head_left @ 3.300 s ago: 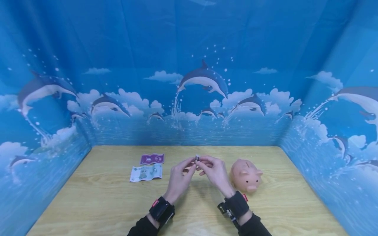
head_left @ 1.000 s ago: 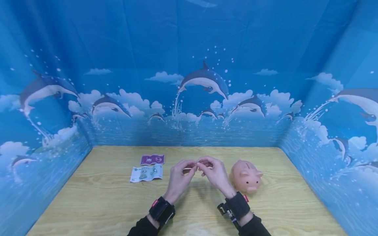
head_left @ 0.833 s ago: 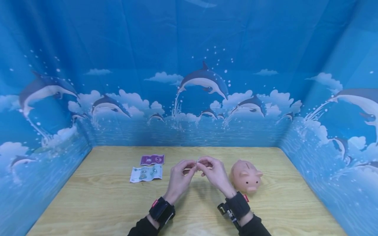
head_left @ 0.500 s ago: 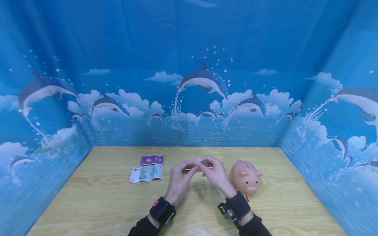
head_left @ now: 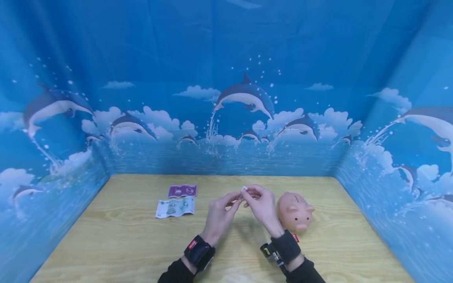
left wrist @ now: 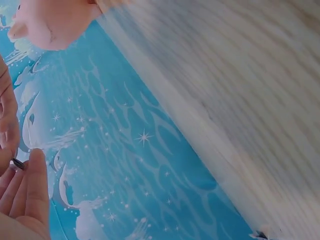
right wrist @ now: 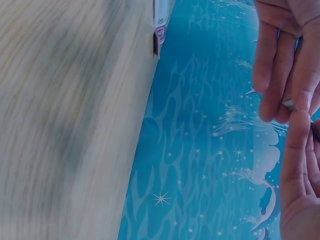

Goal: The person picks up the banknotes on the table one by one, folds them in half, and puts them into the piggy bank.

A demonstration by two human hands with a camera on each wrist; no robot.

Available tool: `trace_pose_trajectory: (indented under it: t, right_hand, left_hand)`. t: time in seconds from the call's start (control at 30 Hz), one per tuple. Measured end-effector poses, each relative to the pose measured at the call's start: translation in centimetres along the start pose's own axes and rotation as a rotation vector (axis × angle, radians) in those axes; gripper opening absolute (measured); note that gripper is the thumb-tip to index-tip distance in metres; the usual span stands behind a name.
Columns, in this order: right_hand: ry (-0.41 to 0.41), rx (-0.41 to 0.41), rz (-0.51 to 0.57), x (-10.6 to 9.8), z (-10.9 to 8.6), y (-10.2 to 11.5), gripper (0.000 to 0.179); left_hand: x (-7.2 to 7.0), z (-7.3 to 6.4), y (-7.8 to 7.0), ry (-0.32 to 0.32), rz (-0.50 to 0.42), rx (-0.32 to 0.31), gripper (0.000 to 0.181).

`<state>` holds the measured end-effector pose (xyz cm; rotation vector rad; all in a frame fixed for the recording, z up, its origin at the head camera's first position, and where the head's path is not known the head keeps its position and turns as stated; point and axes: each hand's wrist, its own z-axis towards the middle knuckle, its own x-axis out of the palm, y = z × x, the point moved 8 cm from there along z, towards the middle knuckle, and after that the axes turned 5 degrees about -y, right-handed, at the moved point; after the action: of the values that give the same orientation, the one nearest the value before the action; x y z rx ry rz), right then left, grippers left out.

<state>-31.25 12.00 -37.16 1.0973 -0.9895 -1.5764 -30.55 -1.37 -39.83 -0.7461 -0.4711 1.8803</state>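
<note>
Between the fingertips of both hands is a small folded banknote (head_left: 244, 189), its pale end showing above the right thumb in the head view. My left hand (head_left: 220, 214) pinches it from the left, and my right hand (head_left: 262, 204) pinches it from the right. Most of it is hidden by the fingers. In the right wrist view a pale bit of the banknote (right wrist: 289, 104) shows at the left fingers. A dark edge of the banknote (left wrist: 19, 163) appears in the left wrist view. Just right of the right hand stands a pink piggy bank (head_left: 295, 212) with a slot on top.
Two banknotes lie on the wooden table (head_left: 116, 236) left of the hands: a purple one (head_left: 182, 191) behind and a pale green one (head_left: 175, 207) in front. A blue dolphin-print curtain (head_left: 159, 149) surrounds the table's back and sides.
Both hands have shifted slightly to the right, the left wrist along with them. The folded banknote turned between the fingers, and its pale end now shows. The piggy bank and loose banknotes stayed put.
</note>
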Motion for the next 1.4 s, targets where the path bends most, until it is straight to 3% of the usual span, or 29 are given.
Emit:
trace_pose_trajectory:
  t: [0.1,0.33,0.53,0.9,1.17,1.4]
  right_hand:
    - [0.009,0.004,0.012,0.0,0.2,-0.2,0.022]
    - [0.124,0.014,0.104,0.1,1.9,-3.8,0.031]
    - [0.129,0.013,0.081,-0.6,2.2,-3.6,0.033]
    - [0.162,0.006,-0.009,-2.3,2.3,-2.9,0.027]
    - [0.122,-0.002,-0.045,-3.5,2.5,-2.6,0.027]
    - [0.142,-0.058,-0.200,-5.2,2.5,-2.0,0.026]
  left_hand:
    - [0.2,0.1,-0.1,-0.014,-0.012,-0.004,0.024]
    - [0.9,0.4,-0.1,-0.054,-0.069,-0.042,0.022]
    - [1.8,0.8,-0.4,-0.044,-0.062,-0.079,0.022]
    - [3.0,1.2,-1.4,-0.036,-0.048,-0.020,0.021]
    - [4.1,1.6,-2.0,-0.025,-0.037,-0.045,0.019]
    - [5.4,1.9,-2.7,0.008,-0.042,-0.054,0.021]
